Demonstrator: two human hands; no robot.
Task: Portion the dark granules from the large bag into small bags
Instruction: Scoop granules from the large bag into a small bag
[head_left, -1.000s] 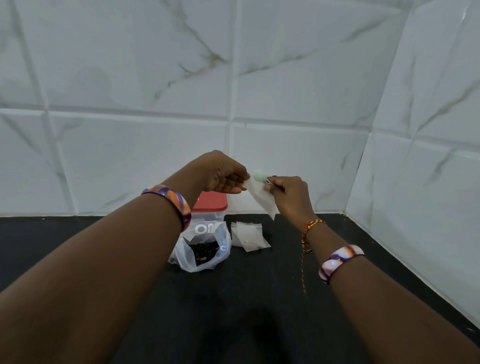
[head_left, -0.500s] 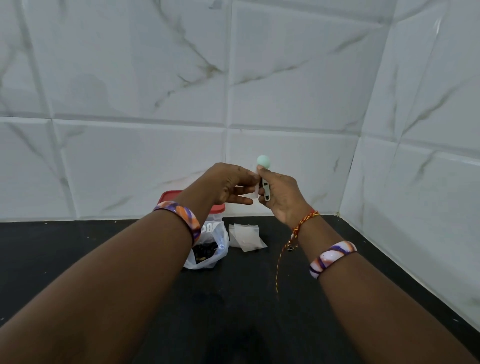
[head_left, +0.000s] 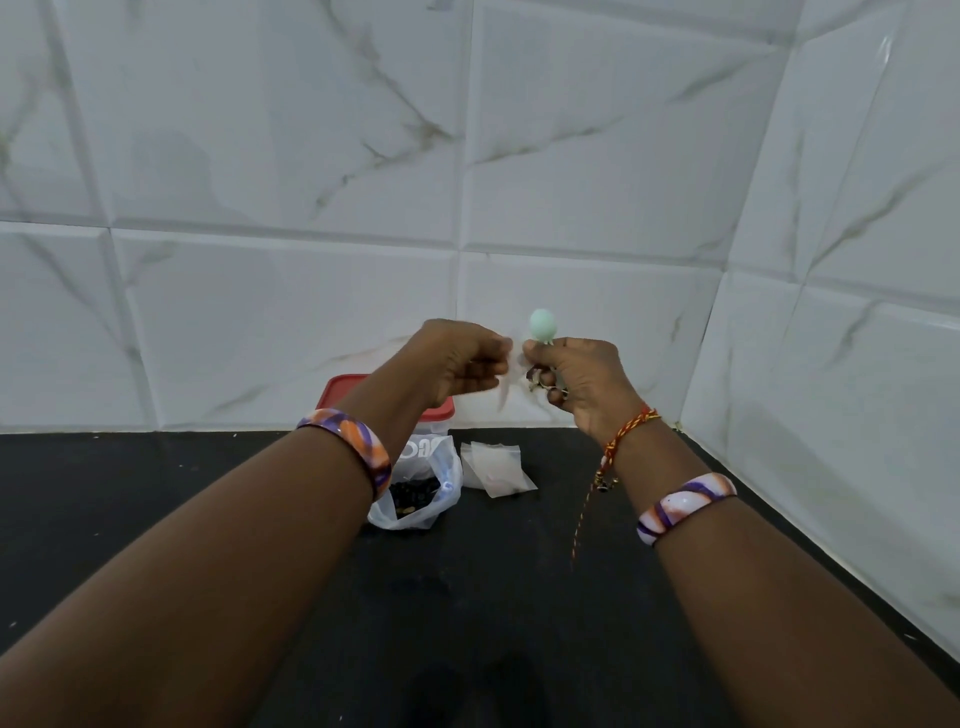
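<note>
The left hand (head_left: 462, 364) and right hand (head_left: 576, 379) pinch one small bag (head_left: 506, 382) between their fingers, up in the air. The right hand also grips a green spoon (head_left: 543, 325). The thin bag could slip or tear if pulled hard. At 6 o'clock below, the large bag (head_left: 421, 493) of granules sits open on the worktop (head_left: 156, 493), spare bags (head_left: 496, 465) at its 3 o'clock, a red-lidded tub (head_left: 343, 395) behind.

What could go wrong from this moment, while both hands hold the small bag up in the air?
1. The right hand grips a pale green spoon and the thin small bag at once; either might slip.
2. The left hand pinches only the bag's edge, so the opening may not stay spread.
3. The large bag of dark granules lies open below the left forearm; a lowered arm could spill it.
</note>
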